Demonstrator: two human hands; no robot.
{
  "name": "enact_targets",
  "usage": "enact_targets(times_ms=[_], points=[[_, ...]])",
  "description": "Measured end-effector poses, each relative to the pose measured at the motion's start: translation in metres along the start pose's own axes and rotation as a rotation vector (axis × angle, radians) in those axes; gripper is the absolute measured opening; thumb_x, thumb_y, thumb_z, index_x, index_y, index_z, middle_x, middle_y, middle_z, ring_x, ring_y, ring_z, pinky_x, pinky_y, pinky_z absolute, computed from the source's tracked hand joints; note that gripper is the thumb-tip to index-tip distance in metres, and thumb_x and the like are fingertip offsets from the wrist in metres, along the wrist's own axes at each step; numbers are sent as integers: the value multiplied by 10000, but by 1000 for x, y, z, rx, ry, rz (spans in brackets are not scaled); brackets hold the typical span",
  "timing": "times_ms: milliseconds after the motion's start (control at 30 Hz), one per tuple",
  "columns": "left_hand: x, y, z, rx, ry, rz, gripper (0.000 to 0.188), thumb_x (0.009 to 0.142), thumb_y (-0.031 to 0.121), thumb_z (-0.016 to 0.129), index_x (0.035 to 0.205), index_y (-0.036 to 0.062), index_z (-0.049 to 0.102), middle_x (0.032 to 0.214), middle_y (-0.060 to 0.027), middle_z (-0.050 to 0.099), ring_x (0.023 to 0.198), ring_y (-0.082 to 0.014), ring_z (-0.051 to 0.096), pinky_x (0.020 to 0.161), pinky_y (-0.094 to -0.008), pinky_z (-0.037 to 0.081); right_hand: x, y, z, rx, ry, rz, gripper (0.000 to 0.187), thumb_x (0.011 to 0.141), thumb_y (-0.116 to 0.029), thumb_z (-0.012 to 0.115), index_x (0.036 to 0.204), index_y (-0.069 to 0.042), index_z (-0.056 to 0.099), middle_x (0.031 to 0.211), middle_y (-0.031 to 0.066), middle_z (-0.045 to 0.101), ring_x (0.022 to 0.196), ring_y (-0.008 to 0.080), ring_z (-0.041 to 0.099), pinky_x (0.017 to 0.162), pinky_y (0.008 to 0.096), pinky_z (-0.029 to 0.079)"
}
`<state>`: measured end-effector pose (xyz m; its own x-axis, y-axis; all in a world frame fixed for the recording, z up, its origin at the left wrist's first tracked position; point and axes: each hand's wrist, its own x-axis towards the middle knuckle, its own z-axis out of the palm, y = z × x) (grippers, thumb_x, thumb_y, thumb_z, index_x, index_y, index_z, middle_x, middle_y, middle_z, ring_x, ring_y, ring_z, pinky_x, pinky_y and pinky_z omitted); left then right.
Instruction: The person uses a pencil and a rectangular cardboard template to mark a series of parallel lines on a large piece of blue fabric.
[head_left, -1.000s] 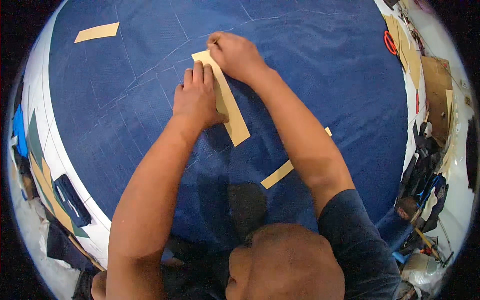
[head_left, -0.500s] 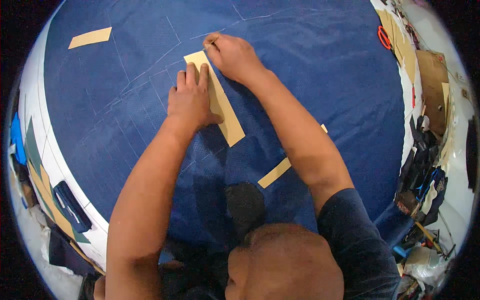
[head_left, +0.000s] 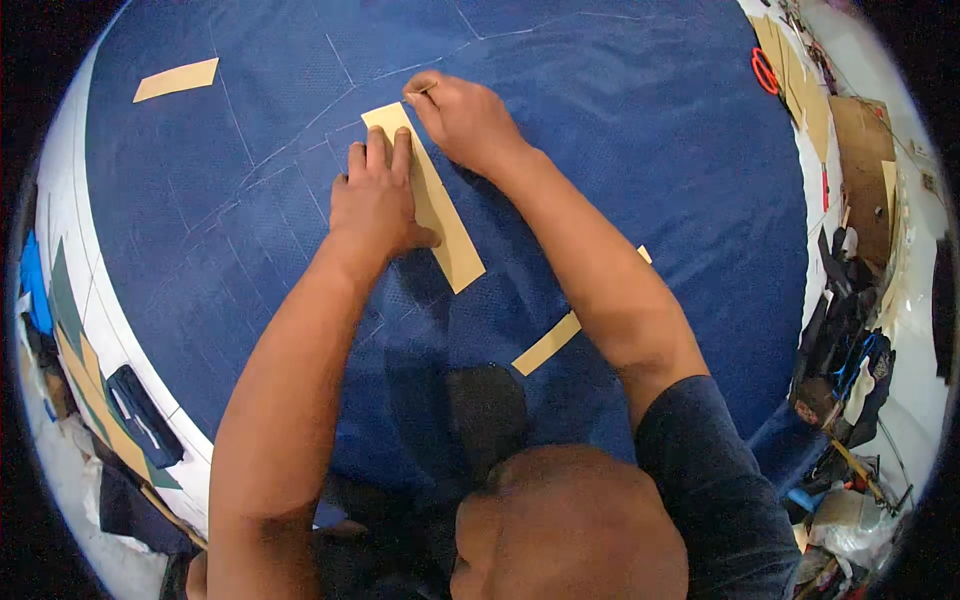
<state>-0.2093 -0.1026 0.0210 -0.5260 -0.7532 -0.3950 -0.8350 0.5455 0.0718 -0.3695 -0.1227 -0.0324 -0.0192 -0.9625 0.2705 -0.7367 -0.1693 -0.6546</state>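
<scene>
Dark blue fabric (head_left: 650,130) lies spread out before me, marked with thin white lines. On it, a long tan cardboard strip (head_left: 455,235) is pressed down by my left hand (head_left: 375,195), whose fingers lie stretched over its left side and upper part. My right hand (head_left: 465,120) is closed in a pinch just beyond the strip's upper right corner. A thin tan stick (head_left: 427,89), perhaps a marking pencil, shows between its fingers; most of it is hidden.
Another tan strip (head_left: 548,345) lies partly under my right forearm, and a small tan piece (head_left: 176,80) rests at the far left. Red-handled scissors (head_left: 765,72) are at the far right edge. Dark cloth scraps (head_left: 845,300) pile up on the right. A folded navy cloth (head_left: 145,415) sits at left.
The whole view has shifted slightly. Both hands keep nearly the same places on and beside the strip; my right hand still pinches the stick near its far corner.
</scene>
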Motion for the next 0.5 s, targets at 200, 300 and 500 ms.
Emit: enact_targets(times_ms=[200, 300, 500], points=[[-1, -1, 2, 20, -2, -22, 1303, 534, 479, 952, 1560, 73, 257, 1536, -203, 327, 1405, -405, 378, 1040, -507, 492, -4, -9, -4, -72, -87, 6, 231, 1000, -272, 536, 1076, -90, 657, 1011, 146, 708, 926, 369, 678, 800, 466, 551], [0, 0, 1, -11, -24, -16, 1315, 537, 479, 951, 1567, 77, 238, 1539, -198, 323, 1415, -400, 366, 1047, -510, 484, -24, -13, -18, -79, -166, -34, 240, 1002, -279, 530, 1082, -87, 648, 1017, 147, 698, 933, 368, 673, 794, 468, 549], [2, 4, -5, -5, -63, -34, 1314, 548, 471, 948, 1573, 85, 222, 1565, -191, 290, 1426, -388, 349, 1048, -513, 481, -40, -11, -26, -61, -218, -71, 227, 995, -275, 547, 1068, -81, 639, 1012, 144, 690, 932, 364, 669, 775, 465, 551]])
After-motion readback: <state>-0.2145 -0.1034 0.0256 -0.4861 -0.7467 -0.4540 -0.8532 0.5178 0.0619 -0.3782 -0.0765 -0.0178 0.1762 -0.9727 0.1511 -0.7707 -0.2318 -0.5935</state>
